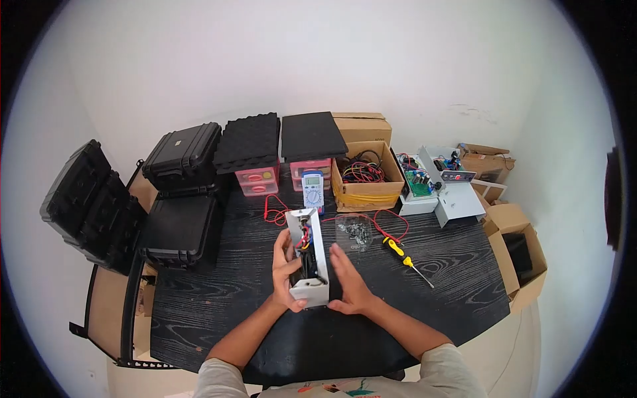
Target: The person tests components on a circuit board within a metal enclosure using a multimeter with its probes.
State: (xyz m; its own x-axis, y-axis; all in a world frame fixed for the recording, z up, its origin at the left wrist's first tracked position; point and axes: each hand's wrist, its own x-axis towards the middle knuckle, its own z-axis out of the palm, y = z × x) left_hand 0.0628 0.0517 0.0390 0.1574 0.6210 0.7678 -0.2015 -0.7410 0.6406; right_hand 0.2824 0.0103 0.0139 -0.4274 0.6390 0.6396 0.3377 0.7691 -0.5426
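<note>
Grips an open white metal case [321, 259] in the fingers of the left hand [285, 278], just below the centre of the frame, with coloured wires [306, 239] showing inside. Holds the right hand [350, 285] open beside the case's right wall; cannot tell whether touching it. Has, on the desk [458, 285], a multimeter [313, 198] above the case, a clear tray [340, 235] near centre, and a yellow-and-black screwdriver [397, 249] right of centre.

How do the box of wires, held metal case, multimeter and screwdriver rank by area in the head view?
1. Box of wires
2. Metal case; nearer the camera, so true size unsure
3. Multimeter
4. Screwdriver
</note>
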